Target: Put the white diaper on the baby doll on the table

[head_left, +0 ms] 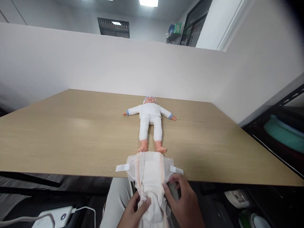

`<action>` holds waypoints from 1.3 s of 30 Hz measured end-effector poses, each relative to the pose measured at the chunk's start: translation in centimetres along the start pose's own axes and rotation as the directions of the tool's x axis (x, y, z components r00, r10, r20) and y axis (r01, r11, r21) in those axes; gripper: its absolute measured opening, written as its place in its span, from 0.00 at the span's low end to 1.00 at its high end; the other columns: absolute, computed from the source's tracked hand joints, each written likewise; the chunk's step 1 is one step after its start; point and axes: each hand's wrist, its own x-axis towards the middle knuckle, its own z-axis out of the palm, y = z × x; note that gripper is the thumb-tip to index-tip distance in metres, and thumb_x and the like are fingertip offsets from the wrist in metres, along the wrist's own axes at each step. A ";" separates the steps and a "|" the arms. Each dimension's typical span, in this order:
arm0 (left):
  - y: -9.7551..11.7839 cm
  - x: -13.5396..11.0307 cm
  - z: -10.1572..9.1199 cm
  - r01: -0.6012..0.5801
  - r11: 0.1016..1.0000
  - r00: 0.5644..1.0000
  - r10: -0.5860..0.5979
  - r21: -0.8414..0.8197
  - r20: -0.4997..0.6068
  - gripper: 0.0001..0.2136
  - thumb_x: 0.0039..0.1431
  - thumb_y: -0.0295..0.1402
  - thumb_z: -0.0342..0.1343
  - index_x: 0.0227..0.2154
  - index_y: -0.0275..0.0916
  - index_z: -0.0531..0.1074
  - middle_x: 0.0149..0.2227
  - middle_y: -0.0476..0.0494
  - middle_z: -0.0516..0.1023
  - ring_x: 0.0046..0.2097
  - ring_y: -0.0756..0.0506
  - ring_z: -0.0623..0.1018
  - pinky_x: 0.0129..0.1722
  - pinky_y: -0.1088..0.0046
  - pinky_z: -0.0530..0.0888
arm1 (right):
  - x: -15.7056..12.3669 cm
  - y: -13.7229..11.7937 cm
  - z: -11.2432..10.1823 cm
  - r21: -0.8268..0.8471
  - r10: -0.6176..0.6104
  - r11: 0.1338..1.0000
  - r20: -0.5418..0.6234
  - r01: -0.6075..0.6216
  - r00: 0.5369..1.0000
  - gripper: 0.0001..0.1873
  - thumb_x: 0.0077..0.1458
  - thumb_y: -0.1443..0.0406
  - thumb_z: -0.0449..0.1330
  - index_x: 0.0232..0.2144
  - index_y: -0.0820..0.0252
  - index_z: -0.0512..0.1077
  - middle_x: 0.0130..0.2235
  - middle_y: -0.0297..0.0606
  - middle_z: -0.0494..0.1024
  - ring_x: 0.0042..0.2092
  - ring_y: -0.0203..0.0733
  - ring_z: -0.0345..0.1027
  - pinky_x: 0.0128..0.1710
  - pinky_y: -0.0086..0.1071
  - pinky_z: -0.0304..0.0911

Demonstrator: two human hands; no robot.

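A white diaper (pixel 148 172) lies spread over the near edge of the wooden table (pixel 71 136), its two side tabs sticking out and its lower half hanging off toward me. My left hand (pixel 133 213) pinches the hanging lower part of the diaper. My right hand (pixel 184 201) grips the diaper's right side just below the table edge. A baby doll (pixel 150 122) in a white suit and cap lies on its back beyond the diaper, arms out, its feet almost touching the diaper's far edge.
White partition walls (pixel 118 63) close off the table's far and right sides. A white power bank (pixel 55 217) with cables sits low at the left. Dark shelving with a teal bowl (pixel 283 133) stands at the right. My light-coloured trouser leg (pixel 116 199) shows under the table edge.
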 end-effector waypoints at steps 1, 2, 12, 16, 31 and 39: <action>0.1 0.0 0.0 -0.001 1.000 1.000 0.001 0.008 0.004 0.31 0.45 0.56 0.71 0.46 0.39 0.82 0.51 0.35 0.84 0.61 0.28 0.76 0.65 0.51 0.69 | 0.6 -0.5 0.2 -0.021 -0.076 0.997 -0.015 0.076 0.997 0.11 0.64 0.55 0.61 0.41 0.55 0.72 0.40 0.41 0.80 0.40 0.46 0.75 0.42 0.37 0.72; 0.1 0.0 0.0 -0.005 1.000 1.000 0.005 0.021 0.009 0.30 0.46 0.56 0.71 0.47 0.39 0.82 0.51 0.35 0.84 0.61 0.28 0.76 0.65 0.50 0.69 | 1.2 -1.2 0.5 -0.035 -0.155 0.987 -0.020 0.154 0.988 0.09 0.64 0.58 0.60 0.44 0.55 0.72 0.43 0.42 0.80 0.45 0.47 0.75 0.46 0.39 0.72; -1.9 0.6 -1.9 -0.115 0.940 0.993 0.103 0.321 0.056 0.29 0.52 0.57 0.66 0.48 0.39 0.80 0.52 0.36 0.82 0.61 0.30 0.74 0.66 0.56 0.67 | 4.0 -5.9 4.3 -0.082 -0.409 0.899 0.191 0.430 0.892 0.23 0.66 0.63 0.58 0.61 0.53 0.70 0.63 0.44 0.71 0.66 0.54 0.60 0.66 0.52 0.61; -0.3 0.1 -2.7 -0.152 0.852 0.988 0.111 0.502 0.110 0.25 0.60 0.55 0.61 0.49 0.40 0.79 0.47 0.38 0.82 0.51 0.36 0.78 0.57 0.64 0.73 | 5.0 -3.7 5.3 -0.143 -0.342 0.899 0.362 0.414 0.867 0.34 0.67 0.55 0.58 0.71 0.53 0.58 0.73 0.44 0.58 0.73 0.57 0.49 0.71 0.57 0.52; 16.7 14.0 -3.8 -0.457 -0.410 0.645 0.459 0.789 0.611 0.34 0.58 0.18 0.53 0.68 0.38 0.60 0.69 0.28 0.61 0.66 0.31 0.65 0.61 0.52 0.66 | 5.0 -2.3 5.7 -0.164 -0.348 0.891 0.352 0.424 0.869 0.34 0.70 0.48 0.52 0.73 0.47 0.56 0.75 0.37 0.53 0.75 0.52 0.44 0.73 0.55 0.45; 17.7 19.8 0.3 -0.665 -0.668 0.446 0.004 0.334 0.895 0.54 0.42 0.17 0.65 0.72 0.54 0.52 0.77 0.41 0.45 0.74 0.29 0.55 0.67 0.55 0.57 | 4.9 -2.1 6.1 -0.149 -0.341 0.902 0.333 0.406 0.879 0.33 0.69 0.48 0.53 0.71 0.47 0.58 0.74 0.38 0.57 0.74 0.52 0.47 0.73 0.55 0.45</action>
